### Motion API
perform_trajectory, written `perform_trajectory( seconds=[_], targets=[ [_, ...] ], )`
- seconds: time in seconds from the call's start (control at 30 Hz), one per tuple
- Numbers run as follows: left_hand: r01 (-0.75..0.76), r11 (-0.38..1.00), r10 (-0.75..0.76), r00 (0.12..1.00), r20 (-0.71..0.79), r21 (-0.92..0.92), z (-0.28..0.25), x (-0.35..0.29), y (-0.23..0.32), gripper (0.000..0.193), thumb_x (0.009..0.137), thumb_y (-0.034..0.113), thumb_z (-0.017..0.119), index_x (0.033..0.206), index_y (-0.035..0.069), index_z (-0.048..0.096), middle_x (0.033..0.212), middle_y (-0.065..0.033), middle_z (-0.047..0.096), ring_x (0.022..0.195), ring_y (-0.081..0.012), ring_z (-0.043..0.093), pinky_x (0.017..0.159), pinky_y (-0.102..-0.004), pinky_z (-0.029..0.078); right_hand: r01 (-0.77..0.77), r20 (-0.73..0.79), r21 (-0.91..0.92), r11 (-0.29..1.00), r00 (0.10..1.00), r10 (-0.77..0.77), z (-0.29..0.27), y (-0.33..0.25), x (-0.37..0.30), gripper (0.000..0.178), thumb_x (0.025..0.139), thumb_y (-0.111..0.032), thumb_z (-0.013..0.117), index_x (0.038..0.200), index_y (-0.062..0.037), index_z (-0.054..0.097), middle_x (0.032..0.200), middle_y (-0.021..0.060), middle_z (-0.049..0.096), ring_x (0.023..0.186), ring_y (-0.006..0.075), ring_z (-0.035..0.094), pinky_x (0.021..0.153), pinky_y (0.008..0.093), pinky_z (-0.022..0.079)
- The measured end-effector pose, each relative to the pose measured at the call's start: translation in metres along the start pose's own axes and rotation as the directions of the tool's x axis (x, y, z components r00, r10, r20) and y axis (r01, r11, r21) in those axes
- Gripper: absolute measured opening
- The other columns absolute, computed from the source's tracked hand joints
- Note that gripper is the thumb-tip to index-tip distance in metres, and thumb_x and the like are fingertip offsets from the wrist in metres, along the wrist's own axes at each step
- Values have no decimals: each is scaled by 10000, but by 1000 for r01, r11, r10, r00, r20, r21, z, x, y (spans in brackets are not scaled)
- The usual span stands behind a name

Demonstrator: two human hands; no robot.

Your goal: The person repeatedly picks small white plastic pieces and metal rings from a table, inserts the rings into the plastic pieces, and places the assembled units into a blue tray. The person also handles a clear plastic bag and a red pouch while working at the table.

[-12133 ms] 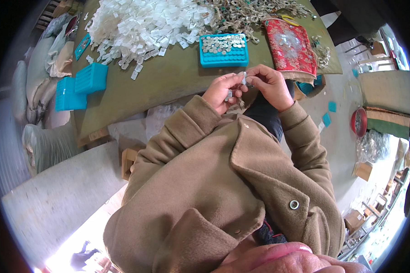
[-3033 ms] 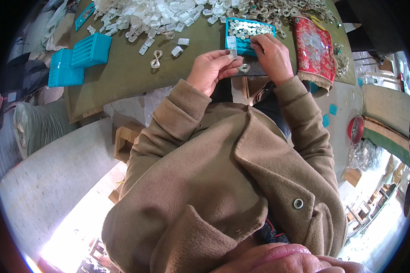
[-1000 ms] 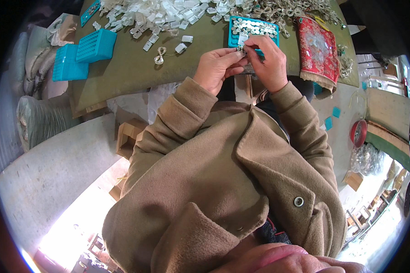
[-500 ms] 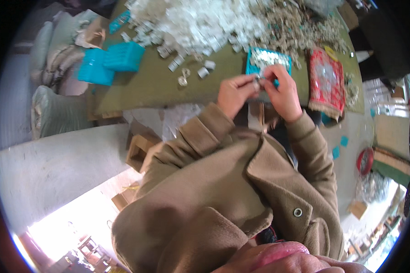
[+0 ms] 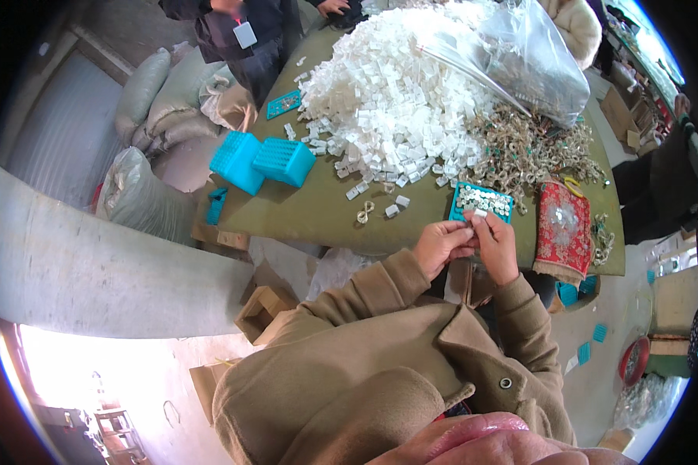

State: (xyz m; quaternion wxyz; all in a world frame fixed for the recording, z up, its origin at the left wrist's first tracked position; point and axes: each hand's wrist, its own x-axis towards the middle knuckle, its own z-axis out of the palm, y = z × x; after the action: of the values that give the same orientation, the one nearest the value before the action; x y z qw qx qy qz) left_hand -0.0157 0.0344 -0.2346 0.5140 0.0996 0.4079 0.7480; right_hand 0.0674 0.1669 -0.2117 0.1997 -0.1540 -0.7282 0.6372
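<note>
My right hand [image 5: 498,246] pinches a small white plastic piece [image 5: 479,214] between thumb and fingertips, over the near edge of a blue tray [image 5: 455,208]. Close against it, my left hand [image 5: 442,246] has its fingers closed together; what they hold, if anything, is hidden. Several round silvery pieces [image 5: 485,200] fill the tray. Beyond it lies a big heap of white plastic pieces [image 5: 395,93]. A tangle of tan, looped pieces [image 5: 520,151] spreads beside that heap.
Two blue crates [image 5: 283,161] stand at the table's left. A red patterned cloth [image 5: 560,232] lies right of the tray, with a clear plastic bag [image 5: 539,66] farther back. Stuffed sacks [image 5: 174,97] lean beyond the left edge. A co-worker in dark clothing [image 5: 244,31] stands across the table.
The view has shifted, so more of the table's far side and other people show. My hands stay together near the tray, and a white piece now shows at my right fingertips.
</note>
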Motion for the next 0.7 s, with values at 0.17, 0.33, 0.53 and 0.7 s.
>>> perform_trajectory(
  seconds=[0.17,0.33,0.53,0.7],
  targets=[
    [171,947,-151,984,94,-271,-4,3,1,239,981,245,611,1121,52,628,991,-43,695,886,-104,690,722,-213,602,-272,190,251,929,955,228,-12,-5,0,292,1018,-184,509,1107,32,684,939,57,699,831,92,616,779,240,489],
    [302,861,-270,953,136,-408,-9,7,-4,186,960,203,643,1094,74,635,957,-33,696,811,-79,692,643,-167,590,-333,234,516,789,941,243,-19,-4,2,297,994,-142,515,1191,53,623,1058,153,701,885,185,675,828,314,529],
    [448,691,-427,886,179,-567,-12,8,-14,155,960,236,648,1048,116,605,890,-2,644,686,-32,614,442,-158,445,-383,261,382,841,918,300,-30,4,1,287,959,-159,559,1069,75,683,986,151,710,876,186,681,807,301,545],
    [347,723,-335,932,137,-597,4,6,-16,119,968,256,635,1029,154,624,838,45,597,624,-11,551,423,-153,379,-301,318,475,827,935,158,-39,2,-9,309,916,-119,630,1185,28,672,1062,95,706,955,144,653,866,293,525]
  ],
)
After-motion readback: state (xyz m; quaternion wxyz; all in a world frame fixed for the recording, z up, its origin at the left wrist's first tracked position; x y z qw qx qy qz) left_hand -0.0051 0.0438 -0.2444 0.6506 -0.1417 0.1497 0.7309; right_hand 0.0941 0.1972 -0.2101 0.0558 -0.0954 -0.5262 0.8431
